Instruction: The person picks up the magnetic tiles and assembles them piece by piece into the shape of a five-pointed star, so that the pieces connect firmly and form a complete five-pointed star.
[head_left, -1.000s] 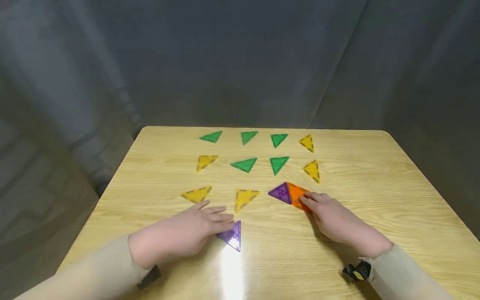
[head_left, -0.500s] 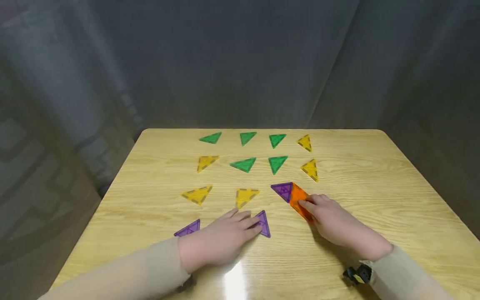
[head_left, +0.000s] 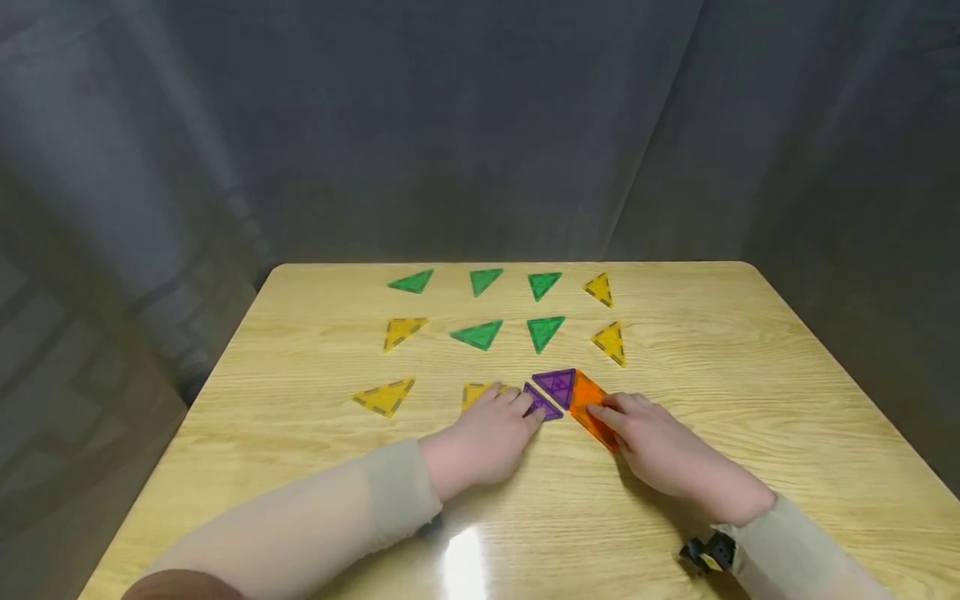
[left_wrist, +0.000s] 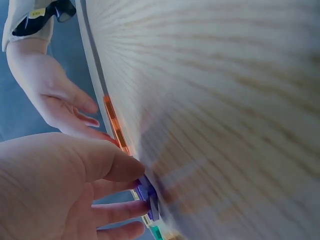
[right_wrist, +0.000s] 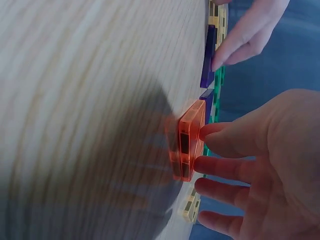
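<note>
Purple tile (head_left: 542,404) lies flat on the worktop (head_left: 750,392) under the left hand's (head_left: 491,433) fingertips, its edge close against a 2nd purple tile (head_left: 557,384) just beyond it. That hand is flat, fingers nearly straight, pressing on the tile rather than gripping it; the left wrist view shows the fingertips (left_wrist: 131,170) on the tile's edge. The right hand (head_left: 660,450) rests its straight fingers on the orange tile (head_left: 588,408), which already touches the 2nd purple tile's right edge; it pins and does not pinch.

The step in hand looks like joining: sliding the near purple tile in so that its edge meets the pair. Whether the edges already touch I cannot tell. The next move likely calls for a small push and turn of the left fingertips to line the edges up, while the right hand holds the orange tile steady.

A yellow tile (head_left: 474,393) lies partly under the left hand; 5 green tiles (head_left: 477,335) and other yellow ones sit further back.
</note>
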